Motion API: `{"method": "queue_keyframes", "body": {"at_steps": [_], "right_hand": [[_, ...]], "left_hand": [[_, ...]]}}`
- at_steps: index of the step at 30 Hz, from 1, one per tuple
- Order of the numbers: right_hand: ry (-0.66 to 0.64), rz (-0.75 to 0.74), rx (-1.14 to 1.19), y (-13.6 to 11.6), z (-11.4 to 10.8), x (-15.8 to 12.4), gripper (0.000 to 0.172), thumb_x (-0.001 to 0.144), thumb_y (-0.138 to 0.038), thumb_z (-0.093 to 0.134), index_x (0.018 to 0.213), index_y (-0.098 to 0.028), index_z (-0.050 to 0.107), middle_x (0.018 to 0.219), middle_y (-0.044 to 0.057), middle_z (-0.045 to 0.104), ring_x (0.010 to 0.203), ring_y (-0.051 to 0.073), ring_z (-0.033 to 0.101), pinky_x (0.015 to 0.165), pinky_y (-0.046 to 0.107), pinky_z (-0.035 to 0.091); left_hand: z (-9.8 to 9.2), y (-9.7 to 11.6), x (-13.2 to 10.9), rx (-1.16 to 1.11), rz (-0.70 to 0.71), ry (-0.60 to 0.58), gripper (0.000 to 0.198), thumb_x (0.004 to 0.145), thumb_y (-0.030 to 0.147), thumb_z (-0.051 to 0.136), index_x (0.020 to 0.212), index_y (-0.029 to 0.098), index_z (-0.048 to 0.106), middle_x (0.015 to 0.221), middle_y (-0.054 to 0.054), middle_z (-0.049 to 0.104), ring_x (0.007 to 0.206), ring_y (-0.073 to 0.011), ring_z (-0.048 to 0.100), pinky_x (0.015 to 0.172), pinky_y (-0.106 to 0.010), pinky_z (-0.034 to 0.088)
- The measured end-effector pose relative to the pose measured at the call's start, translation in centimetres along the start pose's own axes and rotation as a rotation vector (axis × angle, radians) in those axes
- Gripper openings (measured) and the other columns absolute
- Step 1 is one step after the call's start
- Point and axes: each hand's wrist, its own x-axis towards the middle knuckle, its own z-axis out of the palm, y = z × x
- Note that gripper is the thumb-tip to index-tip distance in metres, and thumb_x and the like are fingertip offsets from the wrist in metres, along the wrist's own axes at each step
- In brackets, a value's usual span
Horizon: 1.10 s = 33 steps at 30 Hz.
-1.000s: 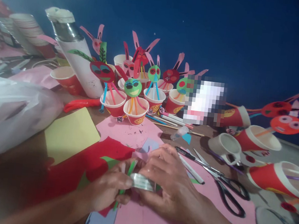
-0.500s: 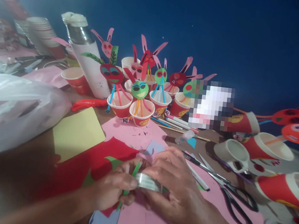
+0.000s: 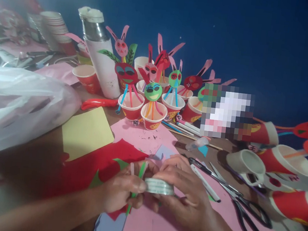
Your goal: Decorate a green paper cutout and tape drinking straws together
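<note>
Between the thumb and fingers of my left hand (image 3: 123, 190) are thin green strips (image 3: 141, 171), like straws, with a pale pink one (image 3: 132, 168) beside them. My right hand (image 3: 187, 191) is closed round a roll of clear tape (image 3: 159, 186), whose left edge meets my left thumb tip. Both hands are over pink paper (image 3: 155, 223), with red paper (image 3: 80, 174) to the left. Black-handled scissors (image 3: 250, 219) lie right of my right hand, near a white marker (image 3: 204, 182).
Paper cups (image 3: 153, 117) with paper-faced straw figures stand at the back, beside a white bottle (image 3: 101, 61). A plastic bag (image 3: 23, 111) and yellow paper (image 3: 87, 134) are left. A white mug (image 3: 245, 165) and tipped red cups (image 3: 296, 206) are right.
The view has shifted, so most things sit further right in the picture. The tape roll shows more of its side between my hands. Both hands keep their holds.
</note>
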Motion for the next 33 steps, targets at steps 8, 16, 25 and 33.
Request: {"method": "queue_keyframes", "body": {"at_steps": [8, 16, 25, 33], "right_hand": [[0.017, 0.029, 0.097, 0.56, 0.63, -0.47, 0.013, 0.091, -0.031, 0.055, 0.089, -0.023, 0.065, 0.08, 0.001, 0.069, 0.078, 0.018, 0.057, 0.071, 0.034, 0.044], [-0.06, 0.061, 0.175, 0.08, 0.6, -0.16, 0.007, 0.088, -0.022, 0.059, 0.086, -0.023, 0.065, 0.07, -0.002, 0.07, 0.072, 0.016, 0.055, 0.07, 0.031, 0.044], [-0.057, 0.081, 0.152, 0.29, 0.86, -0.49, 0.007, 0.085, -0.016, 0.062, 0.083, -0.022, 0.066, 0.072, -0.002, 0.07, 0.074, 0.015, 0.056, 0.067, 0.028, 0.046], [-0.026, 0.091, 0.228, -0.03, 0.76, -0.43, 0.004, 0.086, -0.019, 0.062, 0.086, -0.022, 0.064, 0.067, -0.002, 0.069, 0.07, 0.015, 0.055, 0.065, 0.028, 0.045]], "left_hand": [[0.01, -0.15, -0.04, 0.035, -0.004, 0.033, 0.028, 0.07, 0.033, 0.069, 0.085, 0.015, 0.054, 0.062, -0.002, 0.061, 0.049, -0.0105, 0.058, 0.035, -0.015, 0.018], [0.09, 0.1, -0.06, 0.094, -0.044, 0.055, 0.025, 0.068, 0.033, 0.067, 0.077, 0.016, 0.051, 0.06, -0.001, 0.057, 0.049, -0.0101, 0.056, 0.035, -0.015, 0.019], [0.2, 0.27, -0.08, 0.154, -0.042, 0.09, 0.029, 0.067, 0.039, 0.067, 0.075, 0.015, 0.054, 0.061, -0.003, 0.058, 0.045, -0.0079, 0.05, 0.035, -0.016, 0.021], [0.17, 0.22, -0.13, 0.065, -0.032, 0.026, 0.03, 0.066, 0.036, 0.07, 0.08, 0.014, 0.055, 0.061, -0.004, 0.062, 0.048, -0.0105, 0.056, 0.036, -0.016, 0.022]]}}
